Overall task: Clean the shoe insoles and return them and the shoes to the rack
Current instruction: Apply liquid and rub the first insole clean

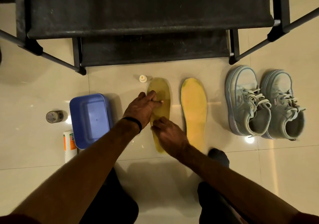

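Both hands rest on the left insole (pixel 161 106) on the floor (pixel 172 172): left hand (pixel 143 107) flat with straight fingers, right hand (pixel 168 132) pressing its heel half. The other insole (pixel 194 113) lies just beside it, the shoes (pixel 264 102) farther right below the rack (pixel 138 25).

You're over a glossy cream tile floor (pixel 172 175) with thin grout lines; warm light, bright reflections of lamps on tiles near right and left. Your view's top edge is dark, and your shadow falls on the tiles at bottom centre.
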